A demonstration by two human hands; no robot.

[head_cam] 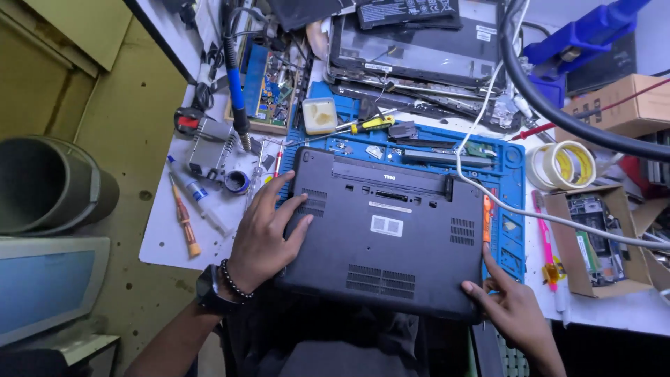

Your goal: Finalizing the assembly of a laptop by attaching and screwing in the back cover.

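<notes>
Nearest the camera, the right hand [513, 307] grips the near right corner of a black laptop [387, 230], fingers spread along its edge; the left hand [265, 234], wearing a bead bracelet and watch, lies flat on the laptop's left side, fingers spread. The laptop rests underside up on a blue mat [506, 174] on the white counter [164, 244]. A small white rectangular label [386, 225] sits at the middle of its base. Behind it lies a yellow-handled screwdriver [370, 125] and a dismantled laptop [419, 45]. To the right are tape rolls [562, 165], an open cardboard box [593, 241] and a closed cardboard box [631, 105].
</notes>
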